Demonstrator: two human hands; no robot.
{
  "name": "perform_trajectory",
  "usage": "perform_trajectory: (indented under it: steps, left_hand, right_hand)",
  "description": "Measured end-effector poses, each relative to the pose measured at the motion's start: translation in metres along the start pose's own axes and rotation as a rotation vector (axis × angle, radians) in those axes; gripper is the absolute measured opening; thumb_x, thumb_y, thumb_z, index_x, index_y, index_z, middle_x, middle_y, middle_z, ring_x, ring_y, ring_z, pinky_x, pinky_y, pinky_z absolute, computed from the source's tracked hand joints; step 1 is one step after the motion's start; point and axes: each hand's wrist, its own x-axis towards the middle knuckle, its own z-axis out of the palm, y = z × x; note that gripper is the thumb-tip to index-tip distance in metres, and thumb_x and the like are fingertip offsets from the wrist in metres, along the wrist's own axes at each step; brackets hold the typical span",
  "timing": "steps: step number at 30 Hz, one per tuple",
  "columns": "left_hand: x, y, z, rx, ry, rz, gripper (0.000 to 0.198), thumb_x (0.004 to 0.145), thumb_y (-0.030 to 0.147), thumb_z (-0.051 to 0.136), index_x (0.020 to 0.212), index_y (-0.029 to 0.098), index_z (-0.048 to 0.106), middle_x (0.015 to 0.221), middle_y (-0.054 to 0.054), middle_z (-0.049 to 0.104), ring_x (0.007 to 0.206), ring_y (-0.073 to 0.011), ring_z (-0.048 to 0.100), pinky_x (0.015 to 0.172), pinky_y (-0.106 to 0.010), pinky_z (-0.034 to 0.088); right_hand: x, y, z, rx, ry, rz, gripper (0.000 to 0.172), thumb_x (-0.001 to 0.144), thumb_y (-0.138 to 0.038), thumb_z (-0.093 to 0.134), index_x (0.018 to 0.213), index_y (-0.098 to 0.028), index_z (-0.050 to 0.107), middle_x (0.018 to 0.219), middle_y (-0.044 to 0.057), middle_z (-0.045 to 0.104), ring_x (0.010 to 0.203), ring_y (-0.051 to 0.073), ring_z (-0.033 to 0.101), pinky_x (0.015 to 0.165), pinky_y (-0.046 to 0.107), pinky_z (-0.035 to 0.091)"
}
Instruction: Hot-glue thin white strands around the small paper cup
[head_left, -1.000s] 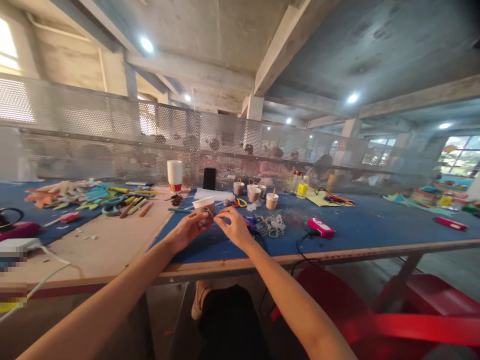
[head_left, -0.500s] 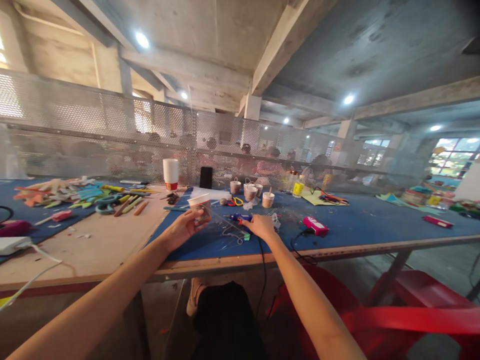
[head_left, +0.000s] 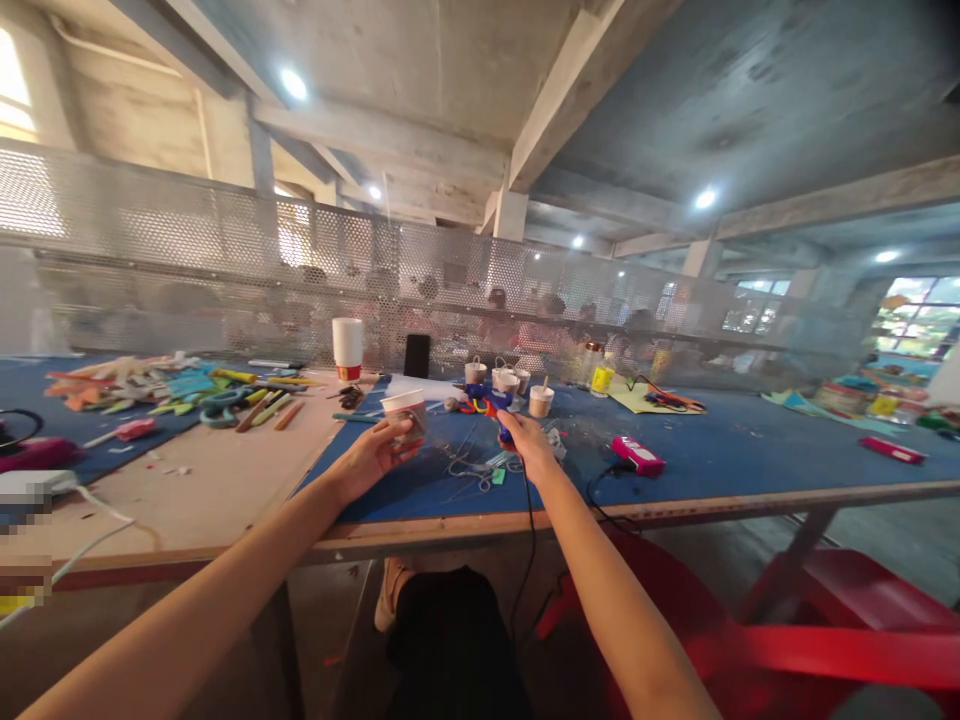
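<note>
My left hand (head_left: 381,450) is closed around a paper cup (head_left: 405,403) with a white rim and a brownish lower part, held tilted above the blue table covering. In my right hand (head_left: 531,440) is a blue glue gun (head_left: 504,428), gripped by its handle and raised off the table, its nozzle towards the left. A black cord runs down from it over the table edge. Under the hands lie loops of thin cord (head_left: 469,468) and a small green scrap (head_left: 498,477). Yellow-handled scissors sit just behind the glue gun, partly covered by it.
Several small cups (head_left: 507,382) with handles or sticks stand farther back, near a phone (head_left: 417,356) and a stack of white cups (head_left: 347,345). A pink box with a cord (head_left: 637,456) lies to the right. Foam strips (head_left: 142,385) are heaped at left; a red chair (head_left: 847,640) stands below.
My right hand has picked the glue gun up off the table and turned it upright by its handle. My left hand still holds the cup in about the same place.
</note>
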Motion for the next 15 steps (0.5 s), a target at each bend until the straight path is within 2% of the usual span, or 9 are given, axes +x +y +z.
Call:
perform_trajectory:
  steps: [2,4,7,9,13,15]
  left_hand:
    - [0.001,-0.001,-0.001,0.006,0.004,-0.002,0.024,0.078,0.015,0.076,0.101,0.016,0.068,0.096,-0.007,0.077,0.082,-0.0196,0.076,0.073,-0.028,0.062]
    - [0.002,-0.002,-0.003,0.010,0.000,-0.005,0.026,0.078,0.016,0.077,0.103,0.017,0.068,0.099,-0.008,0.078,0.082,-0.0197,0.076,0.074,-0.028,0.062]
    - [0.005,-0.004,-0.006,0.029,-0.014,-0.009,0.030,0.078,0.018,0.078,0.106,0.017,0.069,0.103,-0.009,0.077,0.082,-0.0201,0.076,0.073,-0.028,0.062]
    - [0.007,-0.004,-0.007,0.053,-0.029,-0.008,0.033,0.078,0.019,0.079,0.109,0.017,0.069,0.104,-0.009,0.077,0.083,-0.0202,0.076,0.073,-0.028,0.062]
    - [0.007,-0.004,-0.006,0.084,-0.032,-0.017,0.037,0.077,0.021,0.080,0.112,0.017,0.068,0.102,-0.009,0.077,0.084,-0.0204,0.076,0.073,-0.028,0.061]
    - [0.006,-0.004,-0.005,0.088,-0.036,-0.018,0.037,0.078,0.022,0.080,0.112,0.017,0.068,0.100,-0.009,0.077,0.083,-0.0205,0.076,0.072,-0.027,0.061]
  right_hand:
    - [-0.004,-0.005,0.011,0.191,-0.038,0.090,0.042,0.072,-0.055,0.073,0.091,-0.020,0.062,0.077,0.000,0.067,0.063,0.015,0.065,0.057,0.026,0.054]
    - [-0.008,-0.009,0.020,0.278,-0.097,0.141,0.040,0.071,-0.053,0.074,0.091,-0.021,0.060,0.081,0.001,0.067,0.061,0.012,0.062,0.054,0.024,0.052]
    - [-0.013,-0.013,0.030,0.290,-0.199,0.139,0.037,0.073,-0.051,0.074,0.080,-0.020,0.056,0.065,-0.003,0.057,0.050,0.008,0.050,0.045,0.019,0.041]
    - [-0.017,-0.015,0.034,0.283,-0.250,0.107,0.038,0.074,-0.052,0.074,0.078,-0.019,0.057,0.059,-0.006,0.049,0.048,0.007,0.044,0.045,0.018,0.038]
    - [-0.023,-0.020,0.043,0.262,-0.282,0.054,0.042,0.074,-0.053,0.075,0.096,-0.019,0.063,0.065,-0.005,0.055,0.055,0.009,0.051,0.052,0.021,0.044]
    - [-0.024,-0.021,0.049,0.227,-0.265,0.033,0.044,0.073,-0.053,0.075,0.098,-0.018,0.064,0.059,-0.006,0.051,0.051,0.010,0.049,0.050,0.022,0.042]
